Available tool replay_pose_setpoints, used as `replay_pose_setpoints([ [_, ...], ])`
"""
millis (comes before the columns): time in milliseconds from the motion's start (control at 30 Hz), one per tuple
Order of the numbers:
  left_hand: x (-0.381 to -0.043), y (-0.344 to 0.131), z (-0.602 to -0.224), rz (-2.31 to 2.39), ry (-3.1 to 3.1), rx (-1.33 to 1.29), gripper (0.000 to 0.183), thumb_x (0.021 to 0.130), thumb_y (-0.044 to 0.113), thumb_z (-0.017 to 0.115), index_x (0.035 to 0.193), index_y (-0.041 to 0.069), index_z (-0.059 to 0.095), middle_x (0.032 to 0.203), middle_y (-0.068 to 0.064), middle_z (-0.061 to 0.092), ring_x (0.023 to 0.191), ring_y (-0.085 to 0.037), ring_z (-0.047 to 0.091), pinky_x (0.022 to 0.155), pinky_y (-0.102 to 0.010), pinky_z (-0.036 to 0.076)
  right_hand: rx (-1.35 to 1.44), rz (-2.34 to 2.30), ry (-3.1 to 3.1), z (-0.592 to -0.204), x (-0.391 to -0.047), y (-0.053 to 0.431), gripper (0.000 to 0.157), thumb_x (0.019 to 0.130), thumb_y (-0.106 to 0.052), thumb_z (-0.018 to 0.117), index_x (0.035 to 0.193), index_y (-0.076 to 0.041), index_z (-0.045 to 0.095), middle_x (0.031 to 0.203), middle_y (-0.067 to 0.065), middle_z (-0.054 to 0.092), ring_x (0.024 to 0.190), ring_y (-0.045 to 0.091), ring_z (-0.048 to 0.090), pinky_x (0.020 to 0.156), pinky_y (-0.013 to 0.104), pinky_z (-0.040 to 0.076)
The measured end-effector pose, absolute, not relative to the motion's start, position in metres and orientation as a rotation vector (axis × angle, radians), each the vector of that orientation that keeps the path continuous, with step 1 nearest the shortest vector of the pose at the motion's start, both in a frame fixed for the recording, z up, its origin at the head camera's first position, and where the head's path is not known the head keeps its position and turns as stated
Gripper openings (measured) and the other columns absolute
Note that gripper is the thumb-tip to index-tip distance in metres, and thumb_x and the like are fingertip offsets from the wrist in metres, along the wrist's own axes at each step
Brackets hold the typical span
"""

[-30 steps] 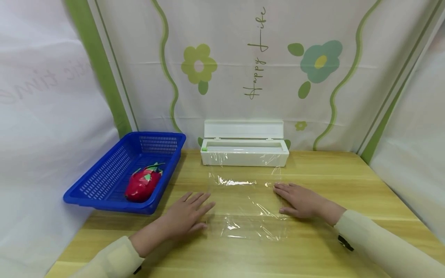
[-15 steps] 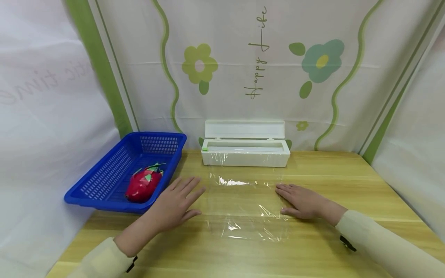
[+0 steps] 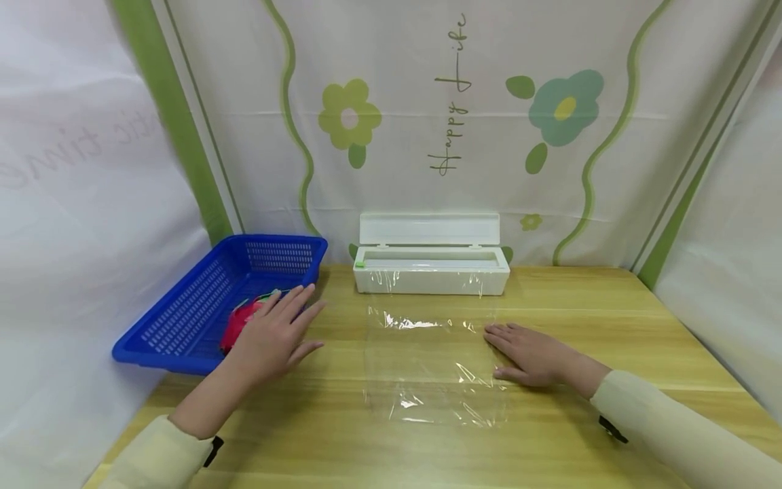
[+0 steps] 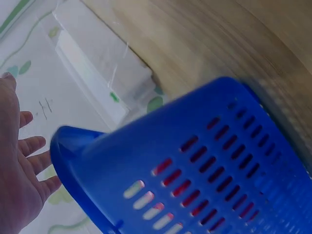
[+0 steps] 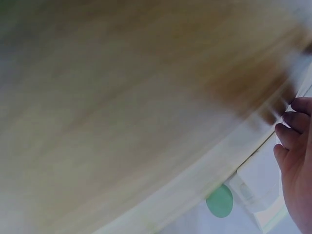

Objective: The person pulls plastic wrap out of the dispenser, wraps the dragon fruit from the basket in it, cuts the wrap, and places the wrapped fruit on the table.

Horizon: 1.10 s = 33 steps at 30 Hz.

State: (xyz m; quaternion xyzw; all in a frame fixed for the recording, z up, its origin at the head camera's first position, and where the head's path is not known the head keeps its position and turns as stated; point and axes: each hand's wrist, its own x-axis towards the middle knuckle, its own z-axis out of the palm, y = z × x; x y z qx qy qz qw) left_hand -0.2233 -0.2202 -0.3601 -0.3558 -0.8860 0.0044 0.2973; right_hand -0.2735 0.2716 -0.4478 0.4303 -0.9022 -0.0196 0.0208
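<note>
My left hand [image 3: 271, 339], fingers extended, is over the right side of a blue plastic basket [image 3: 177, 292]. In the basket lies a red dragon fruit [image 3: 238, 322] with green leaf tips, partly hidden behind that hand. In the left wrist view, the fingers are close to the basket's rim [image 4: 58, 151] and hold nothing. My right hand [image 3: 531, 353] rests flat at the right edge of a sheet of clear cling film [image 3: 421, 367] on the table. The film runs back to a white cling film dispenser box [image 3: 430, 278], whose lid [image 3: 429, 229] stands up.
The wooden table [image 3: 611, 305] reaches back to a white curtain [image 3: 403, 183] printed with flowers and lettering. More curtain hangs on both sides. A small green slider [image 3: 360, 264] sits at the dispenser's left end.
My left hand has lifted away from the film's left edge and moved left to the basket, now covering part of the dragon fruit. The right hand has stayed in place.
</note>
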Motion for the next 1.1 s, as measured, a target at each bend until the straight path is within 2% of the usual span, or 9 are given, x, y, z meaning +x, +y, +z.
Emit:
replay_pose_setpoints([
  [100,-0.225,-0.228,-0.360,0.002,-2.320,-0.921,0.074,0.100,0.060,0.022,0.135,0.004,0.056,0.140,-0.024,0.048,0.126,-0.041,0.047,0.103,-0.060,0.033,1.342,-0.079,-2.784,-0.448,-0.273,0.272,0.078,0.099,-0.056,0.041,0.146,0.006,0.036,0.150,0.022,0.035,0.138,0.036,0.034,0.111,0.049,0.026],
  [300,-0.228,-0.246,-0.357,-0.003,-2.348,-0.832,0.076,0.100,0.061,0.021,0.137,0.002,0.053,0.140,-0.026,0.047,0.127,-0.043,0.044,0.102,-0.062,0.033,1.360,-0.124,-2.756,-0.450,-0.274,0.272,0.077,0.100,-0.055,0.039,0.146,0.006,0.035,0.150,0.022,0.035,0.138,0.035,0.034,0.112,0.048,0.026],
  [367,-0.230,-0.252,-0.355,-0.013,-2.398,-0.771,0.072,0.100,0.059,0.028,0.139,0.003,0.050,0.142,-0.026,0.044,0.129,-0.044,0.042,0.103,-0.062,0.031,1.365,-0.131,-2.747,-0.450,-0.275,0.272,0.076,0.100,-0.055,0.039,0.146,0.007,0.035,0.150,0.022,0.035,0.138,0.035,0.034,0.112,0.048,0.026],
  [467,-0.233,-0.260,-0.350,-0.038,-2.485,-0.666,0.064,0.098,0.050,0.050,0.141,0.002,0.048,0.144,-0.027,0.041,0.130,-0.045,0.039,0.104,-0.063,0.029,1.371,-0.133,-2.737,-0.450,-0.275,0.272,0.076,0.100,-0.054,0.040,0.145,0.007,0.036,0.150,0.023,0.035,0.137,0.035,0.034,0.111,0.049,0.026],
  [533,-0.235,-0.264,-0.348,-0.058,-2.540,-0.601,0.064,0.093,0.040,0.062,0.142,0.002,0.046,0.144,-0.028,0.040,0.130,-0.046,0.038,0.104,-0.064,0.028,1.371,-0.135,-2.736,-0.449,-0.275,0.272,0.076,0.100,-0.054,0.041,0.145,0.007,0.036,0.149,0.023,0.035,0.137,0.035,0.035,0.111,0.049,0.026],
  [600,-0.237,-0.268,-0.346,-0.080,-2.581,-0.550,0.066,0.090,0.035,0.068,0.142,0.001,0.046,0.144,-0.029,0.039,0.130,-0.047,0.038,0.104,-0.065,0.027,1.368,-0.139,-2.737,-0.449,-0.275,0.272,0.076,0.100,-0.054,0.040,0.145,0.007,0.036,0.149,0.023,0.036,0.137,0.035,0.035,0.111,0.049,0.026],
  [767,-0.243,-0.278,-0.343,-0.114,-2.664,-0.471,0.067,0.092,0.034,0.066,0.143,-0.002,0.043,0.145,-0.031,0.037,0.131,-0.048,0.035,0.103,-0.066,0.027,1.361,-0.140,-2.743,-0.449,-0.274,0.272,0.076,0.100,-0.055,0.040,0.145,0.007,0.036,0.149,0.022,0.036,0.137,0.034,0.035,0.112,0.048,0.026],
  [967,-0.251,-0.288,-0.343,-0.147,-2.775,-0.405,0.068,0.097,0.040,0.057,0.145,-0.004,0.037,0.146,-0.034,0.031,0.131,-0.051,0.032,0.103,-0.067,0.027,1.364,-0.141,-2.745,-0.447,-0.273,0.271,0.076,0.100,-0.054,0.040,0.145,0.007,0.037,0.149,0.023,0.036,0.137,0.035,0.035,0.112,0.048,0.026],
  [1100,-0.255,-0.294,-0.347,-0.170,-2.848,-0.376,0.069,0.098,0.042,0.054,0.146,-0.005,0.035,0.145,-0.036,0.032,0.129,-0.054,0.034,0.100,-0.067,0.030,1.369,-0.151,-2.735,-0.448,-0.274,0.271,0.076,0.100,-0.054,0.040,0.145,0.007,0.037,0.149,0.023,0.037,0.137,0.035,0.035,0.112,0.048,0.026],
])
